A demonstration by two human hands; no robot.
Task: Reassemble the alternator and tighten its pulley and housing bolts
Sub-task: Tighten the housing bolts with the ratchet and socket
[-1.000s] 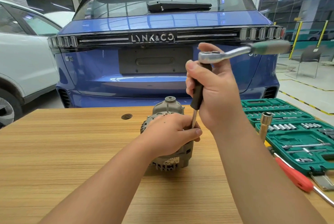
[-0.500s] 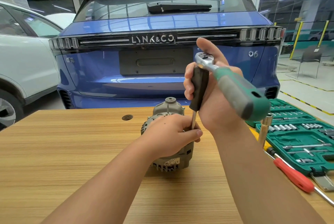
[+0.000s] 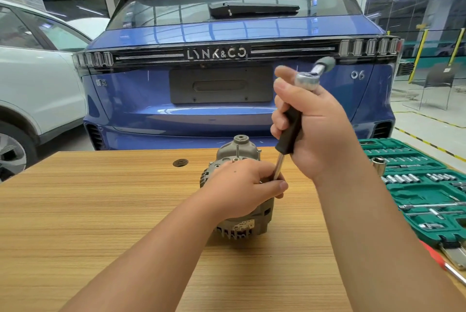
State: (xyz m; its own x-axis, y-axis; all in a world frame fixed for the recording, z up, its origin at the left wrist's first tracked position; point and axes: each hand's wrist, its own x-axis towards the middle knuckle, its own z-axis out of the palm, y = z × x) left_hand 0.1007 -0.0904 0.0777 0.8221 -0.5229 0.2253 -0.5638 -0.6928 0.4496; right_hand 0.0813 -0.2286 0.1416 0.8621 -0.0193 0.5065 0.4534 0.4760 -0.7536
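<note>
Behind a blue car, the wooden table (image 3: 100,211) carries the alternator (image 3: 239,223), likely heavy, rigid cast metal, best steadied by its housing as the left hand (image 3: 242,185) pinches the extension shaft (image 3: 278,168) while the right hand (image 3: 320,130) wraps the ratchet driver (image 3: 290,127).

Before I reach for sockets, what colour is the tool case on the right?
Green tool case, clearest in the head view.

shaft tip (image 3: 277,173): hidden by left hand (image 3: 242,185) | ratchet handle (image 3: 325,63): blurred
</note>
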